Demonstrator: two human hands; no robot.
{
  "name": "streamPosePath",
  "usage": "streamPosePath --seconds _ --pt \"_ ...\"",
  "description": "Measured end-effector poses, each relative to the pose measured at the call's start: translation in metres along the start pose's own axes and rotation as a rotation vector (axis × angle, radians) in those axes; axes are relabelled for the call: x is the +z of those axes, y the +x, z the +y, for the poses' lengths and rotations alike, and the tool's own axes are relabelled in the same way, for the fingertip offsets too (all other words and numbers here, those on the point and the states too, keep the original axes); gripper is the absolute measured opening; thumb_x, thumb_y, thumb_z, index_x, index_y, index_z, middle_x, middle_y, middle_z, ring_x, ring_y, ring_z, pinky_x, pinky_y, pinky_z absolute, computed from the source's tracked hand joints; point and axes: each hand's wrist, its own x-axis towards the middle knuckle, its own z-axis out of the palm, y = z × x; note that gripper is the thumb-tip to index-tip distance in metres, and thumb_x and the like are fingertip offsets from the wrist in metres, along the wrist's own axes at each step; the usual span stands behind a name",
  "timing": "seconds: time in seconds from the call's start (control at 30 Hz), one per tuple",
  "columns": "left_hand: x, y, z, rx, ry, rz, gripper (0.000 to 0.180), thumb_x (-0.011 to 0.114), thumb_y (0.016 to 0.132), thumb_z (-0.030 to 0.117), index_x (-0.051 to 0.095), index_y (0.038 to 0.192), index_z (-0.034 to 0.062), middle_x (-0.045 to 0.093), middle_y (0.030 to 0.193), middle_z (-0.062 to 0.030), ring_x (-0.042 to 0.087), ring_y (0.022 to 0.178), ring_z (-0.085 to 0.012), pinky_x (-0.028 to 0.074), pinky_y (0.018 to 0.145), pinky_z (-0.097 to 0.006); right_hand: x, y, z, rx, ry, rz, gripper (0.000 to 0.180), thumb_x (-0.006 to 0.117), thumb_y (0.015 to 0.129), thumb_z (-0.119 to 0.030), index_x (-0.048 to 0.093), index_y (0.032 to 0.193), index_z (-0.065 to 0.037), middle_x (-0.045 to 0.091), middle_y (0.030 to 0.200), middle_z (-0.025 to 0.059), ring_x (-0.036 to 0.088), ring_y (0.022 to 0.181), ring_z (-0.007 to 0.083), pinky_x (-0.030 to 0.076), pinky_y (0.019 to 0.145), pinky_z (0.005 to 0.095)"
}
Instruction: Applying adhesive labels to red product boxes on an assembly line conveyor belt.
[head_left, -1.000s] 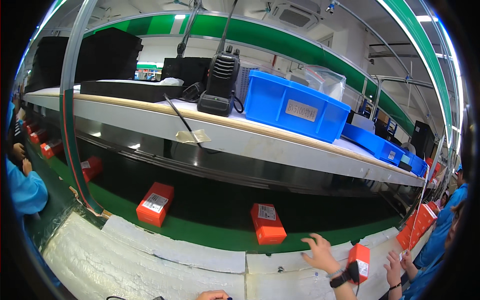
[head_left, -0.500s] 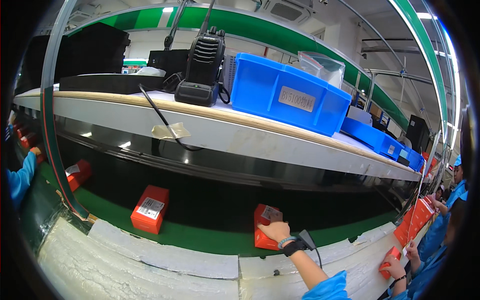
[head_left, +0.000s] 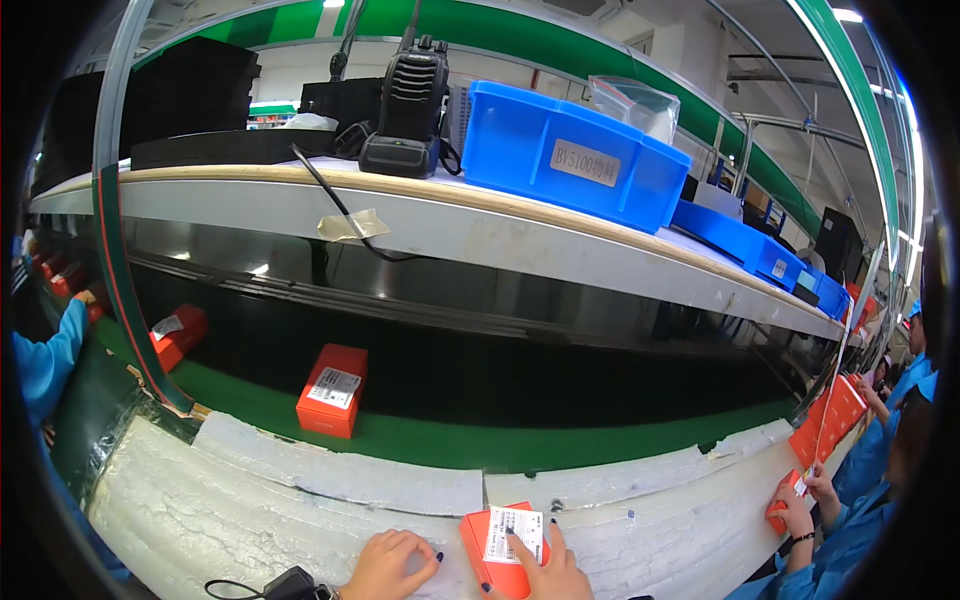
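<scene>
On the white padded ledge at the lower middle, a red box (head_left: pixel 480 548) lies with its white label (head_left: pixel 515 533) facing up. My right hand (head_left: pixel 556 575) grips it from the near right, thumb at its near left edge and fingers across the label. Just left of the box is my left hand (head_left: pixel 385 566), apart from it, with loosely curled fingers and nothing visible in them. By my left wrist sits a black device (head_left: pixel 292 583) with a thin looped cord; the picture's lower edge cuts it off.
Red boxes (head_left: pixel 325 418) stand on the green belt (head_left: pixel 430 440) beyond the ledge. Above it, a long shelf (head_left: pixel 480 235) carries a walkie-talkie (head_left: pixel 408 110) and blue bins (head_left: pixel 570 150). A metal post (head_left: pixel 108 150) rises at left. Co-workers (head_left: pixel 835 535) handle red boxes at right; a blue sleeve (head_left: pixel 50 350) reaches in at left.
The red box has come off the green belt onto the near ledge, still in my grasp. My left hand has come into view beside it. The view has shifted a little.
</scene>
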Motion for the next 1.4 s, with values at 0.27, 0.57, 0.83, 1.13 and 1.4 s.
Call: streamPosePath --seconds 0.27,0.57,0.83,1.13,1.4 --pt "0.007 -0.010 -0.006 -0.314 -0.506 -0.137 0.016 0.053 0.089 0.012 0.062 0.101 0.0055 0.064 0.087 -0.0031 0.061 0.079 -0.0144 0.044 0.077 -0.029 0.022 0.040 0.069 -0.122 0.368 -0.012 0.050 0.060 0.087 -0.011 0.050 0.136 -0.007 0.050 0.135 0.0203 0.052 0.117 0.0359 0.041 0.101 0.0407" --pt "0.003 -0.011 0.026 -0.278 -0.779 -0.301 0.018 0.043 0.097 0.009 0.059 0.103 0.0019 0.058 0.082 -0.0016 0.054 0.068 -0.0094 0.047 0.068 -0.025 -0.027 0.026 0.019 0.093 1.040 -0.392 0.036 0.051 0.091 0.004 0.052 0.126 -0.003 0.062 0.119 0.0115 0.060 0.105 0.0128 0.047 0.092 0.0279" --pt "0.005 -0.031 0.048 -0.325 -1.103 -0.267 0.017 0.051 0.098 0.014 0.054 0.111 0.0041 0.057 0.108 -0.0025 0.053 0.099 -0.0120 0.043 0.089 -0.026 -0.016 0.006 -0.016 -0.454 0.699 -0.293 0.044 0.044 0.085 0.004 0.049 0.128 -0.004 0.055 0.121 0.0177 0.054 0.104 0.0353 0.041 0.089 0.0415" --pt "-0.006 -0.023 0.032 -0.907 -1.779 -0.140 0.035 0.060 0.092 0.023 0.056 0.124 0.0092 0.063 0.108 -0.0074 0.059 0.091 -0.0190 0.048 0.083 -0.035 0.010 0.002 -0.006 -0.634 0.616 0.027 0.058 0.065 0.081 -0.012 0.047 0.135 -0.008 0.043 0.125 0.0217 0.047 0.113 0.0383 0.039 0.098 0.0429" --pt "-0.015 -0.010 0.014 -0.591 -0.949 -0.104 0.020 0.048 0.098 0.022 0.061 0.094 0.0073 0.053 0.063 0.0011 0.050 0.059 -0.0094 0.041 0.062 -0.025 -0.025 0.012 0.070 -0.239 1.219 -0.214 0.045 0.047 0.090 0.008 0.053 0.131 -0.010 0.057 0.117 0.0090 0.055 0.106 0.0113 0.045 0.092 0.0265"
